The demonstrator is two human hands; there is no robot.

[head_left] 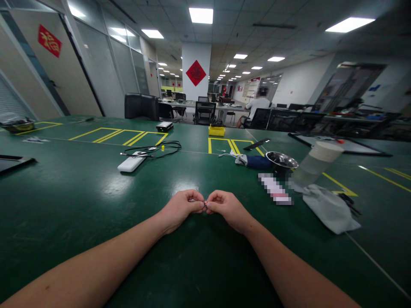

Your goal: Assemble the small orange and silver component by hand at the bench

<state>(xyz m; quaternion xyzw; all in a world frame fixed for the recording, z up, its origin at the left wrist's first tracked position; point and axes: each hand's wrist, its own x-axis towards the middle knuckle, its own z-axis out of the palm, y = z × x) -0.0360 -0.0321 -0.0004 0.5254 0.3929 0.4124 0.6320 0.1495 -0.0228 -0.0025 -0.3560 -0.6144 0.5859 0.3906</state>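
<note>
Close together above the green table (pixel 135 265), my left hand (pixel 183 207) and my right hand (pixel 227 208) meet at their fingertips. Both pinch a tiny dark, shiny piece (pixel 205 205) between thumb and forefinger. Most of it is covered by the fingers, and its kind is too small to make out. Ahead and to the left of my hands lies a white power bank (pixel 132 162) with a black cable (pixel 167 147) looped beside it.
On the right stand a metal bowl (pixel 282 160) and a clear plastic cylinder (pixel 316 164), near a grey cloth pouch (pixel 330 209), a blurred pink card (pixel 275 189) and a folded blue umbrella-like bundle (pixel 258 161). A yellow box (pixel 216 130) is farther back. A person (pixel 258 105) sits beyond the table.
</note>
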